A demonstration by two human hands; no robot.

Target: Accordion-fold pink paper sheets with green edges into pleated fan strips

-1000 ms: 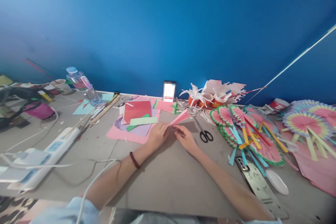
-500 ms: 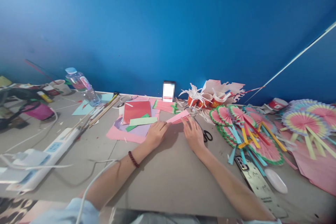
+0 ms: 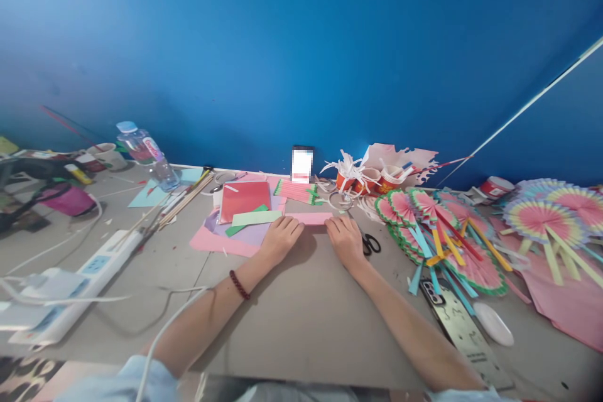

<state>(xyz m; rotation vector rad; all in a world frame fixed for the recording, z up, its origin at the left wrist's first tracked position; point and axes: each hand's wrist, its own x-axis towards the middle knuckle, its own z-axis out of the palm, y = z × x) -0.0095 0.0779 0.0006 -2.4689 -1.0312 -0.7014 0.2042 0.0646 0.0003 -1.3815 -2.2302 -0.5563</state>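
Note:
A narrow strip of pink paper (image 3: pixel 311 219) lies level between my two hands above the grey table. My left hand (image 3: pixel 281 240) has its fingers closed on the strip's left end. At the other end my right hand (image 3: pixel 347 241) grips the paper with fingers bent over it; both thumbs are mostly hidden. Just left of my left hand, light green (image 3: pixel 254 218) and darker green paper strips lie on a red paper stack (image 3: pixel 245 200). Close beside my right hand are black-handled scissors (image 3: pixel 371 244). A pleated pink and green paper piece (image 3: pixel 296 191) rests behind the strip.
A phone (image 3: pixel 302 164) leans on the blue wall. Decorated paper cups (image 3: pixel 391 179) stand back right, pleated paper fans (image 3: pixel 475 264) and another phone (image 3: pixel 464 326) right. On the left are a tilted water bottle (image 3: pixel 147 154), wooden sticks (image 3: pixel 186 201) and a power strip (image 3: pixel 80 289).
The pink strip has gone from slanting with pleats showing at its right to lying level and flat-looking. My right hand's raised fingers have come down onto its end.

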